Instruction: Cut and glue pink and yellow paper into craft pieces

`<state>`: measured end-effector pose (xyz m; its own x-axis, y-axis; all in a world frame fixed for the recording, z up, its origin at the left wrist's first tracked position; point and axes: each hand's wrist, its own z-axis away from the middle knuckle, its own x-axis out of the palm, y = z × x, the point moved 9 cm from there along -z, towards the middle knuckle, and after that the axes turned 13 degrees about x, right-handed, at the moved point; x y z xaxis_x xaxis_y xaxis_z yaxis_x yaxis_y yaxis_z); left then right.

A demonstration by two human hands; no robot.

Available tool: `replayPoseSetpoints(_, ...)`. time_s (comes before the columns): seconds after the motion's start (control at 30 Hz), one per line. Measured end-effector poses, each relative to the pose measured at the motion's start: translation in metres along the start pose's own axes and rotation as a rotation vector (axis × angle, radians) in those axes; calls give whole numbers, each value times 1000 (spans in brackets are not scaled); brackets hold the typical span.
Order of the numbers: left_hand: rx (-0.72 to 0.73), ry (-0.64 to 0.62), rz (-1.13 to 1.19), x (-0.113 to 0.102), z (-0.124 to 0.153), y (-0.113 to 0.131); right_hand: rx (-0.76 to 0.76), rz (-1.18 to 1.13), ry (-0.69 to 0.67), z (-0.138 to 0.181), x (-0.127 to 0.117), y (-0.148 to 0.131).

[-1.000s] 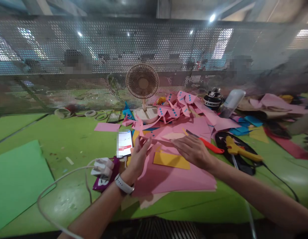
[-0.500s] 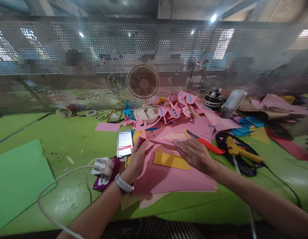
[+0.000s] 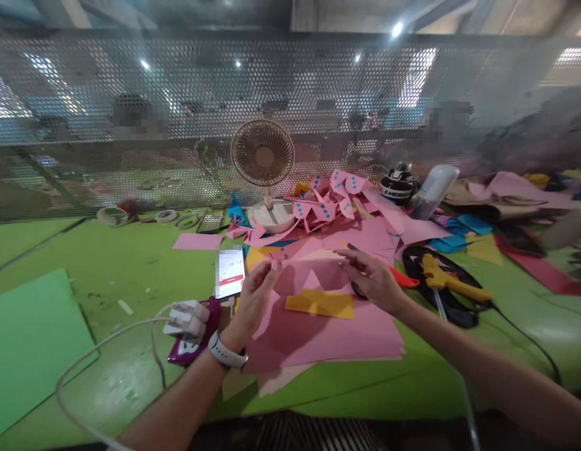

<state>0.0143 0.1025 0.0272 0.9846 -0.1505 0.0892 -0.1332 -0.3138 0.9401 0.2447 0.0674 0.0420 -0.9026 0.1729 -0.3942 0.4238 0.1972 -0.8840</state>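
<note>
On the near side of the fingers lies a yellow paper strip [image 3: 319, 305], and past it a pink paper piece [image 3: 294, 275] runs lengthwise from the pinching left hand [image 3: 252, 302] to the loosely spread right hand [image 3: 377, 282], whose grip I cannot tell.

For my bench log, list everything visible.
fan: 1, beige, back centre
rolls: 3, pale, back left
containers: 2, black and translucent, back right
dotted pieces: several, pink, behind
sheet: 1, green, left
phone: 1, black-edged, left
power strip: 1, purple, left
glue gun: 1, yellow, right
tray: 1, black, right
handle: 1, orange, right
stack: 1, pink, under strip
strip: 1, yellow, centre
held paper: 1, pink, centre
watch: 1, white, left wrist
hands: 2, bare, centre
</note>
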Motion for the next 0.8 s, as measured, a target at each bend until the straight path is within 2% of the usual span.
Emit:
replayPoseSetpoints(0.13,47,-49,-23,5,-1,0,18,-35,-10,0,1,1)
replayPoseSetpoints(0.23,-7,-43,31,4,-2,-7,45,-57,-18,-3,1,4)
replayPoseSetpoints(0.4,-98,-103,96,9,-1,-9,81,-145,-47,-11,3,11)
replayPoseSetpoints(0.57,-68,-29,66,5,-3,1,115,-176,-91,-16,10,16)
replayPoseSetpoints(0.73,-139,-183,9,17,2,-3,103,-177,-102,-16,10,17)
replayPoseSetpoints(0.8,-158,-207,46,20,5,-5,112,-191,-95,-15,9,18)
